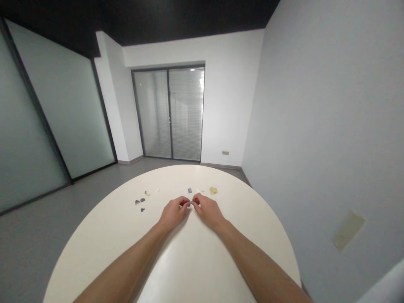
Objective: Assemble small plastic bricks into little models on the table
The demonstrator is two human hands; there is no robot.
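Note:
Over the middle of the round white table [195,252], my left hand [174,211] and my right hand [208,208] meet fingertip to fingertip. Both are closed in a pinch on one small grey piece [191,203]; its kind is too small to make out, and the fingers cover much of it. Just beyond the fingers lies a blue-grey piece [190,190]. A yellow piece [213,190] rests past my right hand, with a tiny pale piece [202,191] beside it.
Left of my hands, several small dark grey pieces [142,200] lie scattered, along with a small yellow strip [148,195] and a whitish bit [158,190]. A grey wall [315,126] stands close on the right. Glass doors [169,113] are at the back.

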